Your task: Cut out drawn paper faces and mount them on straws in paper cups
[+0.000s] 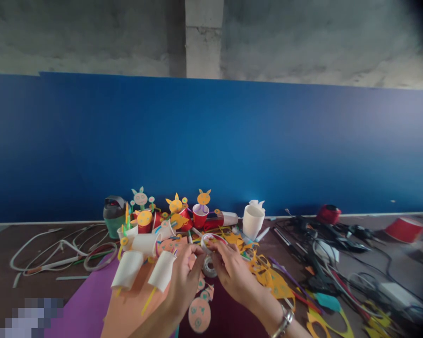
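Your left hand (185, 274) and right hand (234, 274) close in at the lower center of the frame, fingers bent and narrowly spaced beside a white tape roll (209, 266); whether either grips anything cannot be told; a pink paper face (199, 315) lies below them; two white cups (127, 270) (162, 271) lie tipped at lower left; a white cup with paper pieces (253, 221) stands right of center on the worktop (268, 251).

Blue wall panel (211, 145), purple paper (82, 300).
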